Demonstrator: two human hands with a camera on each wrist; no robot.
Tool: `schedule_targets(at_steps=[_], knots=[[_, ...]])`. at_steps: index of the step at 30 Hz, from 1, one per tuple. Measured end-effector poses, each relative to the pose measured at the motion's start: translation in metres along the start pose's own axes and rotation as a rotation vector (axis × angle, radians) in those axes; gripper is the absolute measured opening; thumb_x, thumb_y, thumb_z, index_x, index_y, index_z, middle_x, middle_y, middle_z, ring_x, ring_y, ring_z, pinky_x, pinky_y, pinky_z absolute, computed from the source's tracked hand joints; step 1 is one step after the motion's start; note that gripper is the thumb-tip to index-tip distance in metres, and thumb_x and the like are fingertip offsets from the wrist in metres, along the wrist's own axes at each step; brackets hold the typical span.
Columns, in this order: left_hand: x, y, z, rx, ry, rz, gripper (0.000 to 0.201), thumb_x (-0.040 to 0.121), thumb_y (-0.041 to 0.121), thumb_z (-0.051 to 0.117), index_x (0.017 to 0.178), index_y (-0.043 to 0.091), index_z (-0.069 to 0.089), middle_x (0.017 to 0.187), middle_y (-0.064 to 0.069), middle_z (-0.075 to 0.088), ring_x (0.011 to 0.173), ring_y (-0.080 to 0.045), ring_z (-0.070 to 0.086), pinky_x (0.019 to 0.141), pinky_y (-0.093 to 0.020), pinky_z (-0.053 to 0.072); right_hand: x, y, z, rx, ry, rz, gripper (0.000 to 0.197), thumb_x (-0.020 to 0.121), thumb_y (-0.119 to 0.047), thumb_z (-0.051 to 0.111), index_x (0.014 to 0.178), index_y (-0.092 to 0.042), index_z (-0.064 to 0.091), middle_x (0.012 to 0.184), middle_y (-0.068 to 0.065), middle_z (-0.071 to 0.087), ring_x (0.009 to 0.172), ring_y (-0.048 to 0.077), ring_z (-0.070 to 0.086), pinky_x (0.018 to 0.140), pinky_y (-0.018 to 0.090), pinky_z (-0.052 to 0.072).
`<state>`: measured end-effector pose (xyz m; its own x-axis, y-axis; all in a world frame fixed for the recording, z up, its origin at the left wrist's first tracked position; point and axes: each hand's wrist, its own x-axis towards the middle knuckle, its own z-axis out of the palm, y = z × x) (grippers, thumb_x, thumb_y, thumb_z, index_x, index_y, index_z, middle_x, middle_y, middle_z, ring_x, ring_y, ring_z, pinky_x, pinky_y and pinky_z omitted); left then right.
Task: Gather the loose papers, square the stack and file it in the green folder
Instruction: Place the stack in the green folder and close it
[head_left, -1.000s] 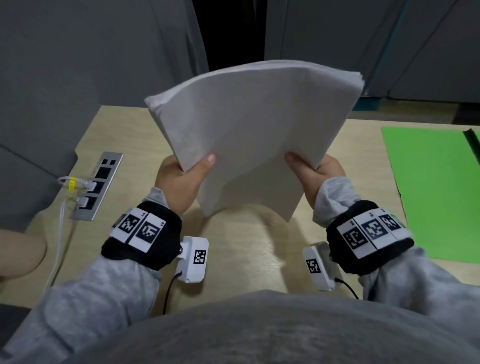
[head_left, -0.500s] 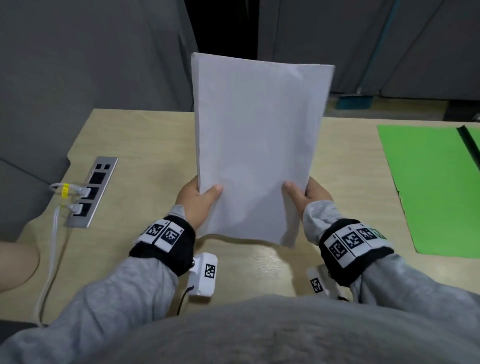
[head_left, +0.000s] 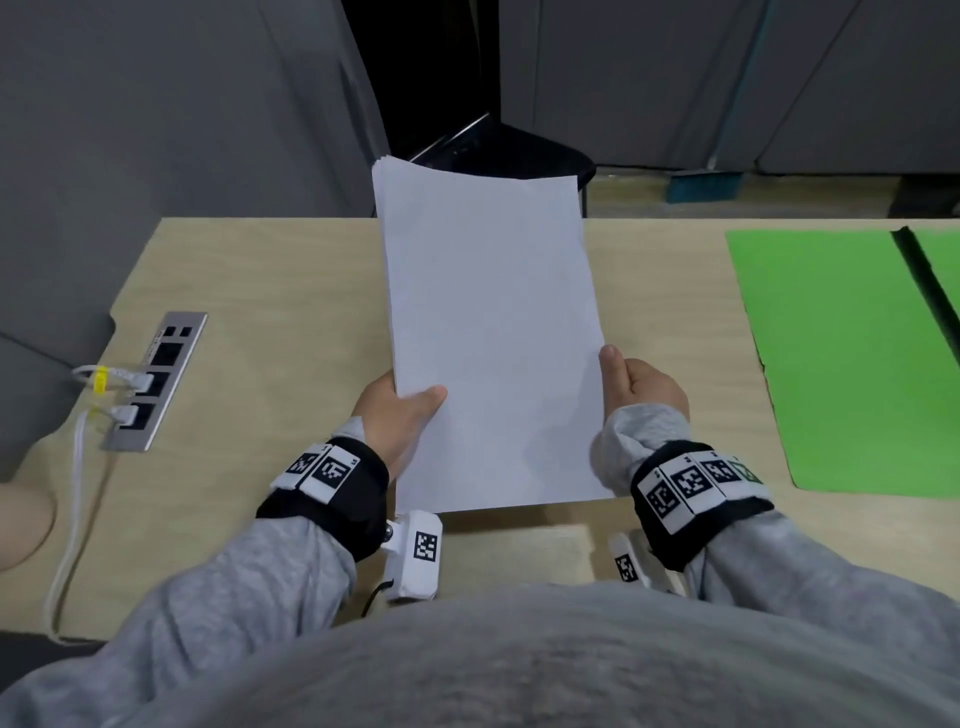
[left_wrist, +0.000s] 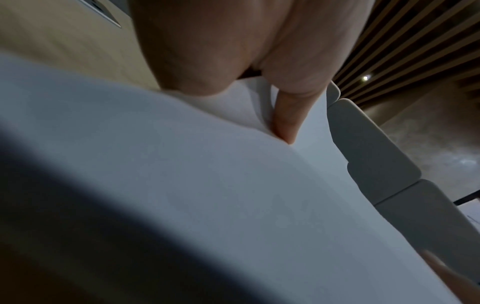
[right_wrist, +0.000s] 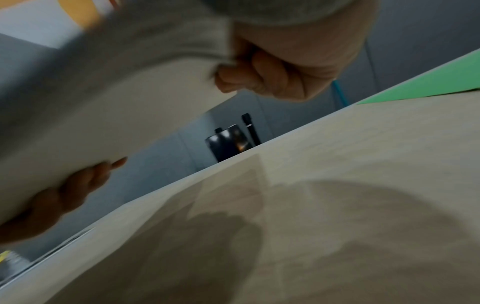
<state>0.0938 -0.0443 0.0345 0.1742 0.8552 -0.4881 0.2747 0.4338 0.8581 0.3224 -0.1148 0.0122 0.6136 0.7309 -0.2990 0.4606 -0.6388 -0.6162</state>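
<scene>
Papers (head_left: 493, 338) stand in a single stack between your two hands, held upright over the middle of the surface (head_left: 270, 291), long axis running away from you and the near short edge hanging just above the wood. Your left hand (head_left: 402, 423) pinches the stack's left edge low down, thumb laid across the front sheet. Your right hand (head_left: 641, 387) holds the right edge at about the same height, thumb along the edge. The far left corner shows a few sheet edges fanned slightly, so I judge the squaring is not quite finished.

The green folder (head_left: 841, 358) lies open and flat on the surface to your right, well apart from the stack, its dark crease near the frame edge. Your right hand is the nearer one, so the coming move is likely a carry to the right with the stack's long axis kept roughly in line with the folder's.

The left wrist view shows what the head view hides: one left finger (left_wrist: 285, 123) tucked between sheets behind the stack. The right wrist view, blurred, shows your right fingers (right_wrist: 249, 76) curled round the stack's edge, the gap beneath the stack, and its shadow on the wood. At the surface's left edge sits a socket strip (head_left: 156, 379) with white cables (head_left: 72, 493) plugged in.
</scene>
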Motion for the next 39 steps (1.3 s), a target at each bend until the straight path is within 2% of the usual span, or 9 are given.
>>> schedule_targets(at_steps=[6,10,13,17,20,23,28,32,39], knots=[[-0.003,0.000,0.034,0.036,0.006,-0.033,0.024,0.071,0.023,0.067,0.095,0.022,0.069,0.104,-0.002,0.074,0.098,-0.026,0.070,0.094,-0.046,0.051,0.031,0.055,-0.038,-0.082,0.028,0.091,0.046,0.092,-0.048,0.037,0.092,-0.008,0.058,0.094,0.016,0.068,0.086,0.033,0.064,0.078,0.033,0.049],[-0.003,-0.004,0.057,0.005,0.010,-0.044,0.022,0.070,0.020,0.066,0.092,0.021,0.070,0.101,-0.004,0.075,0.095,-0.027,0.071,0.092,-0.048,0.052,0.047,0.096,-0.052,-0.261,0.020,0.154,0.057,0.084,-0.055,0.048,0.124,-0.015,0.042,0.136,0.015,0.040,0.118,0.035,0.048,0.101,0.043,0.041],[-0.003,-0.004,0.069,0.014,0.007,-0.037,0.016,0.081,0.011,0.063,0.094,0.020,0.068,0.098,-0.002,0.074,0.093,-0.025,0.070,0.085,-0.038,0.054,0.056,0.131,-0.058,-0.372,-0.014,0.217,0.084,0.081,-0.066,0.042,0.143,-0.014,0.019,0.156,0.017,0.009,0.142,0.037,0.015,0.115,0.053,0.020],[0.000,-0.005,0.074,-0.038,0.035,-0.028,0.019,0.082,0.002,0.062,0.093,0.016,0.066,0.079,0.005,0.076,0.076,-0.014,0.073,0.072,-0.031,0.054,0.054,0.147,-0.055,-0.484,-0.164,0.180,0.087,0.084,-0.067,0.028,0.148,-0.016,-0.003,0.157,0.010,-0.013,0.145,0.031,-0.008,0.117,0.052,0.004],[-0.001,-0.001,0.077,-0.069,0.057,-0.030,0.019,0.088,-0.004,0.054,0.091,0.013,0.063,0.069,0.007,0.074,0.062,-0.007,0.071,0.058,-0.023,0.055,0.044,0.120,-0.050,-0.332,-0.371,0.011,0.067,0.090,-0.054,0.035,0.144,-0.018,0.018,0.156,0.010,0.018,0.141,0.032,0.023,0.115,0.049,0.023],[-0.001,0.001,0.077,-0.086,0.115,-0.015,0.021,0.087,-0.003,0.055,0.105,0.006,0.063,0.084,-0.002,0.070,0.072,-0.017,0.068,0.067,-0.029,0.053,0.042,0.102,-0.049,-0.104,-0.383,0.004,0.059,0.087,-0.045,0.051,0.137,-0.020,0.032,0.147,0.006,0.039,0.132,0.030,0.041,0.109,0.047,0.034],[0.000,-0.003,0.068,-0.090,0.170,-0.002,0.022,0.084,-0.004,0.058,0.091,0.015,0.065,0.081,0.004,0.071,0.071,-0.014,0.068,0.071,-0.031,0.049,0.058,0.128,-0.075,-0.481,0.016,0.259,0.069,0.074,-0.052,0.065,0.130,-0.023,0.037,0.157,0.011,0.005,0.142,0.041,0.010,0.114,0.060,0.014],[-0.001,-0.010,0.057,-0.063,0.196,0.014,0.020,0.082,-0.001,0.062,0.086,0.018,0.066,0.068,0.013,0.074,0.077,-0.015,0.065,0.072,-0.030,0.048,0.065,0.139,-0.085,-0.379,-0.097,0.436,0.095,0.061,-0.068,0.066,0.138,-0.032,0.022,0.157,0.010,-0.012,0.140,0.047,-0.004,0.108,0.070,0.007],[0.000,-0.009,0.034,-0.093,0.201,-0.001,0.018,0.083,0.000,0.062,0.089,0.016,0.066,0.086,0.003,0.071,0.080,-0.017,0.066,0.081,-0.034,0.049,0.031,0.084,-0.038,-0.476,-0.310,0.254,0.092,0.064,-0.063,0.068,0.139,-0.046,0.016,0.156,0.003,-0.019,0.141,0.045,-0.004,0.110,0.066,0.013]])
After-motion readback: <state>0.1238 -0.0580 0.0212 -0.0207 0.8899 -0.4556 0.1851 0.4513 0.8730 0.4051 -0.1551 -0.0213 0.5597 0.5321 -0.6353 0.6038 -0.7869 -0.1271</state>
